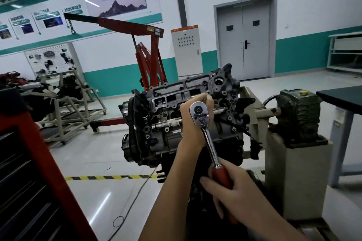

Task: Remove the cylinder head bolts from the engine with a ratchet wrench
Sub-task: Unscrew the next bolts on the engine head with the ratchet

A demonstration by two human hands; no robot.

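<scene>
Closest in, the right hand [233, 188] wraps the red grip of the chrome ratchet wrench [210, 143], while the left hand [193, 121] curls round its drive under the round head, atop the grey cast-metal engine [172, 92]. The cylinder head bolt is hidden beneath. A pull that tilts the head could slip the tool off, rounding the bolt and driving knuckles into the casting.

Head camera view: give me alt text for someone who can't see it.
A person's right hand grips the red handle of a ratchet wrench while the left hand holds its head against an engine. A red engine hoist and grey double doors stand behind.
</scene>
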